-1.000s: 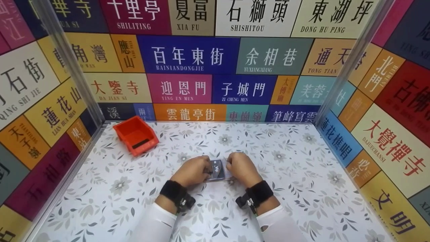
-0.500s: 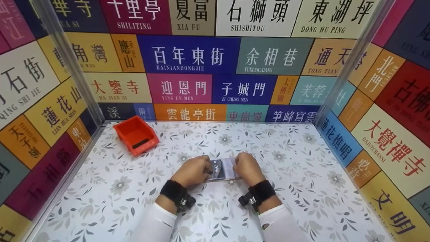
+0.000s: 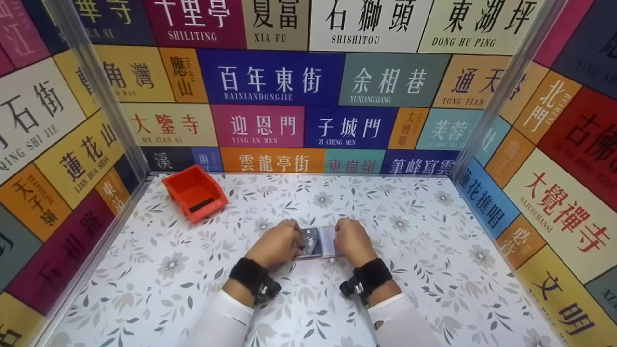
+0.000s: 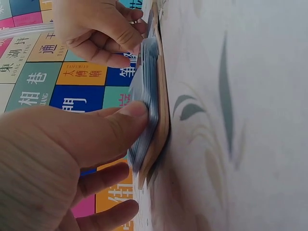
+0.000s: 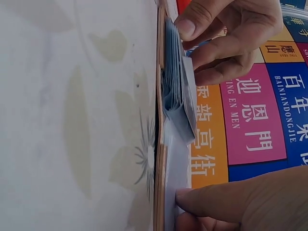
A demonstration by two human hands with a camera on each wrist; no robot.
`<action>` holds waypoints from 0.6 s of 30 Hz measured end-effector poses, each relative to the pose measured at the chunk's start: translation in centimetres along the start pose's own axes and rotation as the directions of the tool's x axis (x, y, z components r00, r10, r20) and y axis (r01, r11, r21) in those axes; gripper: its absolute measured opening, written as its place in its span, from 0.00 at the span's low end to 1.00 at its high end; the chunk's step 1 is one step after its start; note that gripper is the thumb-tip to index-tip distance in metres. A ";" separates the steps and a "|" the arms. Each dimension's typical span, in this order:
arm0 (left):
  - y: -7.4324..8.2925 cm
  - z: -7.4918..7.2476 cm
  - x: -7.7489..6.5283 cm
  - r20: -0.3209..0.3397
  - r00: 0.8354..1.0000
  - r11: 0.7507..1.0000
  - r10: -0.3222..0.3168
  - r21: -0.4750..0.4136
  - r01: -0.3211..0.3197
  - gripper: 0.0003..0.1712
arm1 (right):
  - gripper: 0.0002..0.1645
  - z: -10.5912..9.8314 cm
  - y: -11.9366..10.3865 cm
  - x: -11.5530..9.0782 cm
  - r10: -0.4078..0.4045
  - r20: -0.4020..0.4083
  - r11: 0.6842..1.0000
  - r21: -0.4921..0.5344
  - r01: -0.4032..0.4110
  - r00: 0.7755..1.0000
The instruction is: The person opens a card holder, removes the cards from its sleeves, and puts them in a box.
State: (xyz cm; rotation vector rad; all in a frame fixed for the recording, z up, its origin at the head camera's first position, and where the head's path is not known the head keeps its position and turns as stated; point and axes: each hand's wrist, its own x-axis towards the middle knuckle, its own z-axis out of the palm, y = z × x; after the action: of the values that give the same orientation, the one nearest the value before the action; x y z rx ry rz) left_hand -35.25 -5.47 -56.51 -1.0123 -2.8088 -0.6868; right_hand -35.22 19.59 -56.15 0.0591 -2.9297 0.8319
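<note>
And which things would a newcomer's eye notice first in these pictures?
The colourful sign wall behind the table probably comes first, then the orange-red bin at the table's back left. Nearer the middle, the left hand and right hand hold an open card holder showing a dark card.

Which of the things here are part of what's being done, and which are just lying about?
Part of it:
open card holder, between the person's hands
dark VIP card, in or on it

Apparently just about:
red bin, standing apart
lettered walls
</note>
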 end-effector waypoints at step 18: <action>0.2 -0.2 0.1 0.023 0.999 0.999 -0.027 0.036 0.026 0.10 | 0.13 0.5 -0.4 0.4 0.010 0.011 0.996 0.091 -0.011 1.000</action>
State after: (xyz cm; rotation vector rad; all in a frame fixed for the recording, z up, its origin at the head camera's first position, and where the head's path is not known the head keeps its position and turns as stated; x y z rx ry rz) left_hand -35.25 -5.37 -56.26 -0.9856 -2.8483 -0.6295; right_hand -35.65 18.98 -56.34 0.0555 -2.9024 0.9700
